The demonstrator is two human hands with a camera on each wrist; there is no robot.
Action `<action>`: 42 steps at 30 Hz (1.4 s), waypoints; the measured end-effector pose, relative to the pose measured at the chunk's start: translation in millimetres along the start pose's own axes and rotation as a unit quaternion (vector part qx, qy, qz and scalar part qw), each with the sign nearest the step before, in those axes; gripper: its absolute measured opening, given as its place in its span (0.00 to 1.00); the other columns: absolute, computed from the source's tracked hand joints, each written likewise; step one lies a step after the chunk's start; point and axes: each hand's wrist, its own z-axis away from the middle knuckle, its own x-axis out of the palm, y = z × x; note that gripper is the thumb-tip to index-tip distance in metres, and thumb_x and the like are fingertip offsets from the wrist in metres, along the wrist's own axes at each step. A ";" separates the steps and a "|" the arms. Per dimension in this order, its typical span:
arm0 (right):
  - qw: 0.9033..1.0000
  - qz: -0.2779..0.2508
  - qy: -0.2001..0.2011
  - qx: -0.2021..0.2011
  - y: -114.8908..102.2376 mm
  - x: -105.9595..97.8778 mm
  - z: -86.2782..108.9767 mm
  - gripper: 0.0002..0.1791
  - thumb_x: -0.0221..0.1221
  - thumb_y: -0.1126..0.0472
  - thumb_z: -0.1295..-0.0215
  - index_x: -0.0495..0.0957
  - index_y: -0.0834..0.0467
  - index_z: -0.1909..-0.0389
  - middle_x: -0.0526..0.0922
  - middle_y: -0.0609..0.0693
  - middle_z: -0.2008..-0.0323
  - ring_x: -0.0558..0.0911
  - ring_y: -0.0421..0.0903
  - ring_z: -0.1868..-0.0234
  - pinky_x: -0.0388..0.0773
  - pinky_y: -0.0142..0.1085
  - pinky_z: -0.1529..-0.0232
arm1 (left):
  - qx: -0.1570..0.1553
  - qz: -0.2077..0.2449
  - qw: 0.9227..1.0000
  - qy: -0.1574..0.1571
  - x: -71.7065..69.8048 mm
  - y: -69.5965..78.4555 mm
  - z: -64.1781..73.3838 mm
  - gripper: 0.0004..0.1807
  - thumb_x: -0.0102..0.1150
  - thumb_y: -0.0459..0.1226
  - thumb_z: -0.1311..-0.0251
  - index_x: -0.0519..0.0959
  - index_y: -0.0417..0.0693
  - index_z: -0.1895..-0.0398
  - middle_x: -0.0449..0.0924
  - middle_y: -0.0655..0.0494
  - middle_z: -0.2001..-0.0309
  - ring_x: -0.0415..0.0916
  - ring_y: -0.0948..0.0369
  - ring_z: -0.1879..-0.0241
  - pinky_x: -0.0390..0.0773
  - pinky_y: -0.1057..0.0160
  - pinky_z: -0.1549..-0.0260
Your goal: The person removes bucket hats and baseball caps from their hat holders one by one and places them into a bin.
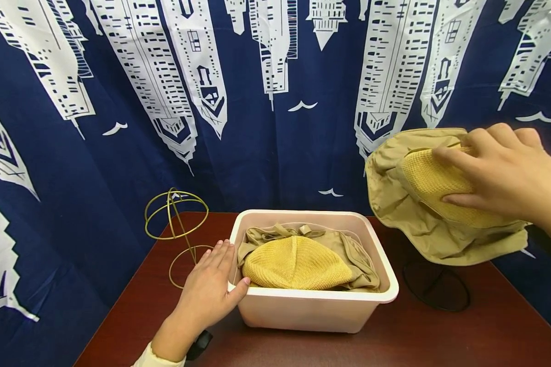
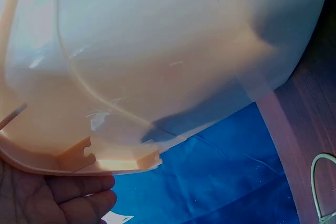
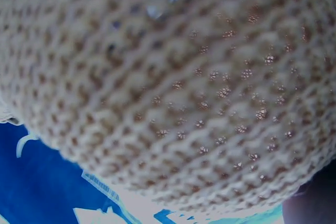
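Observation:
On the right, my right hand (image 1: 500, 173) pinches the yellow woven crown of a sun hat (image 1: 464, 239) with a wide khaki fabric brim, holding it raised above the table. That knit-like crown (image 3: 184, 87) fills the right wrist view. A second hat (image 1: 298, 262), also yellow with khaki fabric around it, lies in a pale pink plastic bin (image 1: 312, 311). My left hand (image 1: 211, 290) rests on the bin's left rim with fingers extended. From the left wrist, the bin's outer wall (image 2: 173, 51) shows, with the left hand's fingers (image 2: 86, 195) at its rim.
A gold wire hat stand (image 1: 176, 237) stands left of the bin. On the right, under the raised hat, is a black wire stand's round base (image 1: 436, 288); its upper part is hidden. A navy curtain with white buildings (image 1: 275, 153) hangs behind the reddish-brown table (image 1: 275, 351).

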 end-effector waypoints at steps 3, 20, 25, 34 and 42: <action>0.999 -0.001 0.031 -0.017 -8.3 -3.3 -15.5 0.52 0.29 0.15 0.43 0.73 0.54 0.44 0.70 0.60 0.62 0.65 0.65 0.60 0.57 0.61 0.65 | -0.001 -0.004 1.000 0.001 0.2 -0.6 -0.9 0.42 0.57 0.57 0.39 0.71 0.32 0.34 0.70 0.39 0.33 0.63 0.47 0.30 0.61 0.47 0.32; 0.982 -0.040 0.141 -0.116 -62.9 39.4 -89.5 0.31 0.67 0.49 0.55 0.73 0.56 0.49 0.70 0.59 0.64 0.66 0.64 0.63 0.58 0.56 0.69 | 0.003 0.001 1.000 0.009 -0.9 -3.3 -3.6 0.42 0.56 0.57 0.39 0.71 0.32 0.34 0.70 0.39 0.34 0.63 0.46 0.30 0.62 0.46 0.33; 0.978 -0.025 0.154 -0.140 -80.3 55.7 -106.4 0.29 0.70 0.57 0.56 0.73 0.57 0.50 0.70 0.59 0.64 0.68 0.62 0.63 0.61 0.55 0.67 | -0.002 0.005 1.000 0.002 0.2 -3.1 -2.3 0.42 0.56 0.57 0.39 0.70 0.32 0.33 0.70 0.39 0.33 0.63 0.47 0.30 0.61 0.46 0.33; 0.971 0.011 0.187 -0.149 -112.1 81.8 -122.5 0.11 0.45 0.60 0.30 0.72 0.57 0.52 0.69 0.60 0.65 0.68 0.62 0.63 0.63 0.56 0.65 | -0.001 0.003 1.000 0.006 -1.7 -4.4 -0.2 0.42 0.56 0.57 0.39 0.71 0.31 0.34 0.71 0.39 0.34 0.64 0.46 0.31 0.61 0.46 0.32; 0.973 0.029 0.159 -0.163 -131.4 101.3 -117.6 0.13 0.41 0.63 0.27 0.72 0.54 0.51 0.69 0.57 0.66 0.67 0.58 0.65 0.64 0.53 0.65 | -0.004 0.008 1.000 -0.001 0.5 -4.2 -0.6 0.43 0.56 0.58 0.39 0.70 0.31 0.33 0.70 0.38 0.33 0.62 0.46 0.30 0.62 0.46 0.33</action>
